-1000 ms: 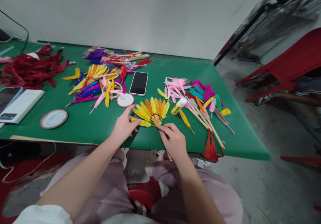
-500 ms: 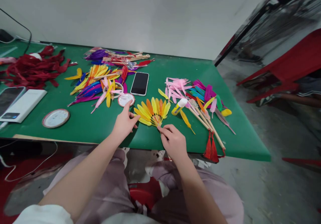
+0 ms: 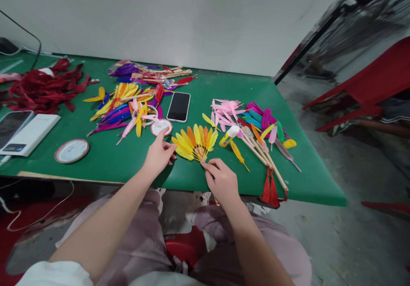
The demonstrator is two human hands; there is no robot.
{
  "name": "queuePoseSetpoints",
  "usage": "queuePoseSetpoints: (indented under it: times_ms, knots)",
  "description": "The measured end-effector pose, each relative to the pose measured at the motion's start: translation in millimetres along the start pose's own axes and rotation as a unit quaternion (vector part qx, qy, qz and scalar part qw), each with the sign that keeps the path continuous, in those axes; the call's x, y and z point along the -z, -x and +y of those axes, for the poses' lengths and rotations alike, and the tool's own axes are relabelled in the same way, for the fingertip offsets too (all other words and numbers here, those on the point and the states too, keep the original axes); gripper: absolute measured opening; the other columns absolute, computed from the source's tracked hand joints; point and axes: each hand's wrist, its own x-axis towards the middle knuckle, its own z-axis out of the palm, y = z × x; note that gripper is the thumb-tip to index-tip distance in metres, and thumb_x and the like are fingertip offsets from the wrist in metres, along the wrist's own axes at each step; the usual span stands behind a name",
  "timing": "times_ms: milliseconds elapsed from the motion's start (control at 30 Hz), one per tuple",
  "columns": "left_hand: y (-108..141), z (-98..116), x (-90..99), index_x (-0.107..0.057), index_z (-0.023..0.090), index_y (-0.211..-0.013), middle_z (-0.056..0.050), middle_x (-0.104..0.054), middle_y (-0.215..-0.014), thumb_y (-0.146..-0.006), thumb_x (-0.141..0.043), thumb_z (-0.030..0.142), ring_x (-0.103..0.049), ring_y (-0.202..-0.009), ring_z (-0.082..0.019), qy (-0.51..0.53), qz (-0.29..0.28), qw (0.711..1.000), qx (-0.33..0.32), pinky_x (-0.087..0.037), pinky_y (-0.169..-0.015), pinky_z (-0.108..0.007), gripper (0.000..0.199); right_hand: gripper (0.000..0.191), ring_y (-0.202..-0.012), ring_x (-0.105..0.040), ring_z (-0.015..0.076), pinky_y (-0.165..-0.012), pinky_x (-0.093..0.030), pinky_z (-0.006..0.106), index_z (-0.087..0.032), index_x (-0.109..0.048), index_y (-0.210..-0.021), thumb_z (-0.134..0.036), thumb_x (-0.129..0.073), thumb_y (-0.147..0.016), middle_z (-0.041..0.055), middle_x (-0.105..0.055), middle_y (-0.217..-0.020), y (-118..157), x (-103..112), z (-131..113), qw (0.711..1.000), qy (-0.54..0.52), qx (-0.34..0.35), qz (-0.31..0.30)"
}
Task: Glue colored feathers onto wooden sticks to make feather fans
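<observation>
A feather fan (image 3: 196, 141) of yellow and orange feathers lies spread on the green table. My right hand (image 3: 223, 180) pinches the fan's base between thumb and fingers. At the fan's left edge is my left hand (image 3: 158, 153), its fingers apart, its thumb close to the outermost yellow feathers. The left index fingertip overlaps the near edge of a round white lid with a reddish rim (image 3: 161, 126); whether it touches, I cannot tell. To the right of the fan lies a yellow glue stick with a white cap (image 3: 229, 135), beside a loose yellow feather (image 3: 239, 154).
Wooden sticks (image 3: 269, 160) with red tassels (image 3: 270, 190) lie at right below pink feathers (image 3: 227, 111). A phone (image 3: 178, 106) lies behind the fan. Leftward are mixed feathers (image 3: 117, 114), another round lid (image 3: 71, 151), a white power bank (image 3: 33, 134) and dark red strips (image 3: 41, 90).
My left thumb has drawn back slightly left from the fan's outer yellow feathers. My right hand and the fan stay nearly where they were.
</observation>
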Motion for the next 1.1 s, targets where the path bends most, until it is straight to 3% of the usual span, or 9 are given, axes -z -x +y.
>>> queuePoseSetpoints:
  times_ms: [400,1100]
  knots:
    - [3.5,1.3,2.5,-0.025,0.028,-0.131,0.002,-0.053,-0.07,-0.078,-0.046,0.03,-0.06,-0.052,-0.011,0.007,0.004,1.0,0.014,-0.041,-0.035,-0.014,0.057,0.027,-0.07,-0.057,0.0115,-0.062,-0.043,0.021,-0.021,-0.067,-0.094,-0.014,-0.044,-0.081,0.0033,-0.061,-0.083,2.4,-1.4,1.4,1.0,-0.018,-0.01,0.002]
    - [2.9,3.5,2.4,-0.022,0.027,-0.131,0.002,-0.056,-0.071,-0.076,-0.047,0.026,-0.059,-0.052,-0.009,-0.017,0.005,1.0,0.018,-0.041,-0.036,-0.013,0.061,0.024,-0.07,-0.057,0.0118,-0.065,-0.044,0.021,-0.019,-0.064,-0.094,-0.018,-0.042,-0.083,0.0044,-0.062,-0.082,1.3,3.4,-1.0,0.992,-0.112,-0.058,0.029]
